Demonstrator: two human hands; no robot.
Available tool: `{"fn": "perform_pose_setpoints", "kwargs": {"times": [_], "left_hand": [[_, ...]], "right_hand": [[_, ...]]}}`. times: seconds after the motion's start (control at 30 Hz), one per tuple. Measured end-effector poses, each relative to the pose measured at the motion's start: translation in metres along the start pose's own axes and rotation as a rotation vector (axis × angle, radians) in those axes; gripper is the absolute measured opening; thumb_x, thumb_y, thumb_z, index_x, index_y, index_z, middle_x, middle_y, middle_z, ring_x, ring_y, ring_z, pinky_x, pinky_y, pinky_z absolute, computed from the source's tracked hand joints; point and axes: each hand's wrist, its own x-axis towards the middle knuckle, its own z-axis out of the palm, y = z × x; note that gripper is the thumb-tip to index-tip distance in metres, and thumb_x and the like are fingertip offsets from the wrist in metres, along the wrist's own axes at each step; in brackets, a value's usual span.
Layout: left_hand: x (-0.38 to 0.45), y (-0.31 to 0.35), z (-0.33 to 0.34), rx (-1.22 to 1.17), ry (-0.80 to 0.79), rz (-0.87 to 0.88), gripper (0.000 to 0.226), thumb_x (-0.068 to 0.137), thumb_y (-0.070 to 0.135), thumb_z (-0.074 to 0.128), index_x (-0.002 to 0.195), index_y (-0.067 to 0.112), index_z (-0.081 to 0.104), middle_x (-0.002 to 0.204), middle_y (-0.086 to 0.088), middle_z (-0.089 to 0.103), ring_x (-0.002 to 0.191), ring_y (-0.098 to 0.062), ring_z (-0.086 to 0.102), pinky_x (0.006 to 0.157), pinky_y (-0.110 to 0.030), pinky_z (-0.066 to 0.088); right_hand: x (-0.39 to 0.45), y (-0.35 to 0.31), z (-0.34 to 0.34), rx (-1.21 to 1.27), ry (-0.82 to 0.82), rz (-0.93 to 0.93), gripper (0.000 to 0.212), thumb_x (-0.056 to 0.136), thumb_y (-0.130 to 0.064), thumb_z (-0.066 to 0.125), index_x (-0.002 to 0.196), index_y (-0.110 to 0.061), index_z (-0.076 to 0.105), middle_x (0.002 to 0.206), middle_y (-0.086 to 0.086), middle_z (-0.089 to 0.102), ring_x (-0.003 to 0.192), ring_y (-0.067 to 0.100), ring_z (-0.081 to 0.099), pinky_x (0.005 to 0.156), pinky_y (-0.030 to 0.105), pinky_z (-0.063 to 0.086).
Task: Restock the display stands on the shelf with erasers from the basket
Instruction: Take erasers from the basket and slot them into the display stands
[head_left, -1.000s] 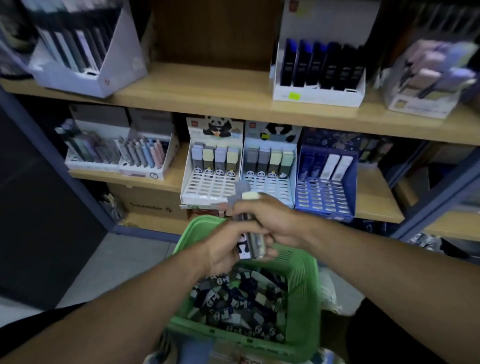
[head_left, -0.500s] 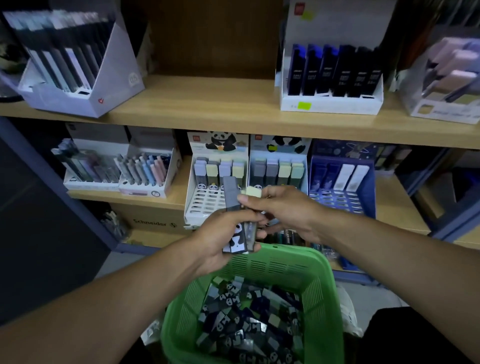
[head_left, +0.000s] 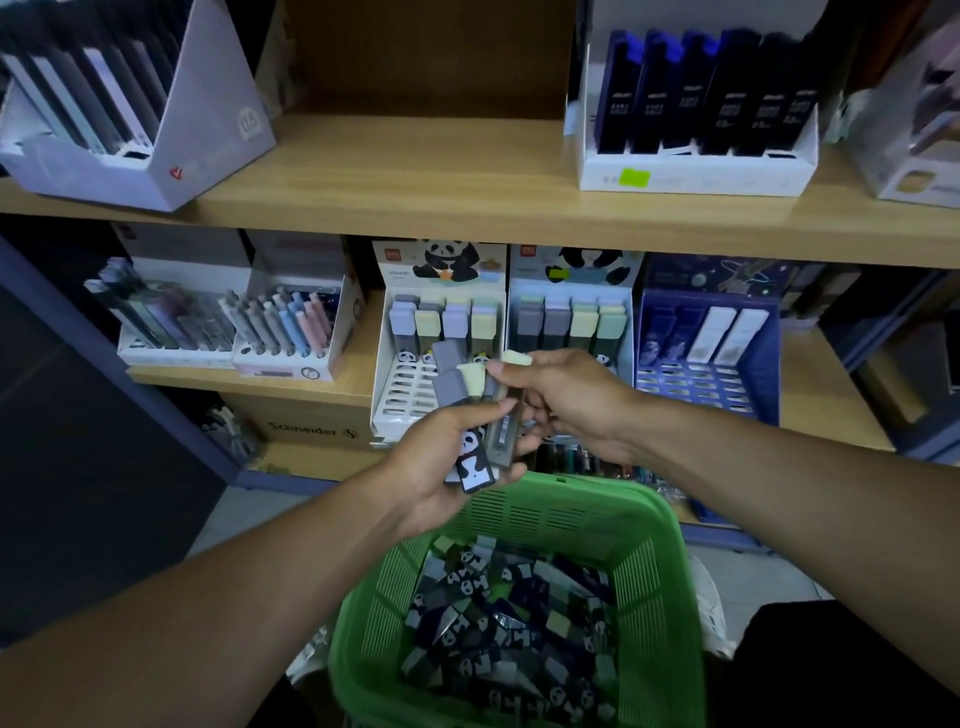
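My left hand (head_left: 431, 467) grips a fanned bunch of panda-sleeve erasers (head_left: 470, 415), grey and pale yellow tips pointing up. My right hand (head_left: 566, 400) pinches a pale yellow-tipped eraser (head_left: 516, 358) at the right side of that bunch. Both hands hover above the far rim of the green basket (head_left: 660, 545), which holds several loose panda erasers (head_left: 509, 623). Behind the hands, on the middle shelf, stand two white panda display stands (head_left: 415, 395) (head_left: 571, 322), each with a back row of erasers and empty slots in front.
A blue display stand (head_left: 706, 364) sits right of the panda stands, and pen boxes (head_left: 291, 332) sit to the left. The wooden upper shelf (head_left: 415, 208) carries a white box of dark items (head_left: 696, 166) and a grey box (head_left: 130, 156). A cardboard box (head_left: 306, 421) lies below.
Both hands have risen from just above the basket toward the panda stands with the erasers. The view has tilted, so the basket sits lower in the picture.
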Motion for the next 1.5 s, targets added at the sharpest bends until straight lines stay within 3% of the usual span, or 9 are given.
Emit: {"fn": "perform_pose_setpoints", "kwargs": {"times": [0.17, 0.43, 0.57, 0.77, 0.93, 1.07, 1.3, 1.4, 1.5], "left_hand": [[0.001, -0.002, -0.003, -0.021, 0.015, -0.014, 0.026, 0.094, 0.02, 0.063, 0.115, 0.006, 0.068, 0.106, -0.01, 0.076, 0.085, -0.017, 0.075, 0.058, -0.027, 0.058], [0.002, -0.004, -0.009, 0.005, 0.035, -0.02, 0.024, 0.092, 0.013, 0.063, 0.113, 0.001, 0.068, 0.086, -0.007, 0.073, 0.071, -0.012, 0.068, 0.049, -0.022, 0.049], [0.004, -0.002, -0.016, -0.013, 0.073, -0.015, 0.021, 0.093, 0.016, 0.064, 0.108, 0.004, 0.071, 0.088, -0.004, 0.072, 0.065, -0.01, 0.064, 0.046, -0.02, 0.047], [0.004, 0.004, -0.036, -0.049, 0.175, -0.011, 0.017, 0.098, 0.019, 0.054, 0.102, 0.014, 0.07, 0.081, 0.003, 0.07, 0.05, -0.007, 0.05, 0.04, -0.019, 0.041], [0.003, 0.005, -0.058, -0.052, 0.259, 0.014, 0.011, 0.096, 0.022, 0.06, 0.101, 0.018, 0.069, 0.073, 0.005, 0.063, 0.052, -0.009, 0.052, 0.045, -0.021, 0.041], [0.003, 0.005, -0.066, -0.013, 0.386, 0.038, 0.006, 0.094, 0.021, 0.066, 0.093, 0.018, 0.071, 0.085, 0.004, 0.066, 0.058, -0.011, 0.049, 0.057, -0.026, 0.041], [0.008, 0.007, -0.076, 0.009, 0.681, 0.186, 0.006, 0.091, 0.018, 0.066, 0.086, 0.016, 0.069, 0.092, -0.001, 0.069, 0.071, -0.019, 0.054, 0.065, -0.031, 0.046], [0.01, 0.009, -0.078, 0.015, 0.635, 0.168, 0.007, 0.092, 0.018, 0.065, 0.094, 0.013, 0.07, 0.087, 0.003, 0.07, 0.066, -0.015, 0.055, 0.061, -0.028, 0.047], [0.008, 0.009, -0.075, 0.046, 0.557, 0.107, 0.008, 0.094, 0.021, 0.065, 0.096, 0.015, 0.07, 0.087, 0.006, 0.071, 0.064, -0.014, 0.054, 0.063, -0.028, 0.048]], "right_hand": [[0.0, 0.003, 0.003, 0.009, 0.019, -0.05, 0.022, 0.098, -0.032, 0.062, 0.083, -0.015, 0.061, 0.054, -0.004, 0.054, 0.046, 0.01, 0.049, 0.052, 0.022, 0.046], [0.005, 0.009, -0.005, 0.043, 0.04, -0.027, 0.019, 0.099, -0.016, 0.058, 0.115, -0.018, 0.068, 0.047, -0.005, 0.047, 0.051, 0.014, 0.047, 0.054, 0.025, 0.048], [0.007, 0.004, -0.008, 0.18, -0.063, 0.032, 0.017, 0.095, -0.026, 0.065, 0.105, -0.011, 0.066, 0.06, 0.001, 0.054, 0.064, 0.018, 0.057, 0.073, 0.036, 0.054], [0.007, 0.0, -0.012, 0.219, -0.208, -0.05, 0.014, 0.097, -0.025, 0.058, 0.099, -0.012, 0.064, 0.094, 0.008, 0.075, 0.084, 0.018, 0.069, 0.071, 0.03, 0.053], [0.02, -0.001, -0.003, 0.196, -0.007, -0.113, 0.028, 0.093, -0.032, 0.068, 0.102, -0.006, 0.069, 0.077, 0.002, 0.064, 0.068, 0.014, 0.058, 0.067, 0.027, 0.054], [0.033, 0.0, 0.01, 0.202, 0.128, -0.163, 0.028, 0.088, -0.023, 0.076, 0.106, -0.002, 0.072, 0.101, 0.013, 0.073, 0.075, 0.016, 0.067, 0.069, 0.023, 0.058], [0.052, -0.011, 0.035, -0.054, 0.311, -0.435, 0.032, 0.083, -0.014, 0.081, 0.109, -0.023, 0.066, 0.094, 0.014, 0.07, 0.075, 0.023, 0.073, 0.071, 0.032, 0.062], [0.066, -0.013, 0.048, -0.2, 0.321, -0.508, 0.02, 0.084, -0.018, 0.08, 0.094, -0.025, 0.064, 0.086, 0.0, 0.071, 0.078, 0.018, 0.071, 0.075, 0.042, 0.059], [0.08, -0.011, 0.058, -0.322, 0.315, -0.583, 0.011, 0.091, -0.017, 0.073, 0.098, -0.022, 0.066, 0.089, -0.004, 0.069, 0.083, 0.011, 0.068, 0.077, 0.038, 0.058]]}}
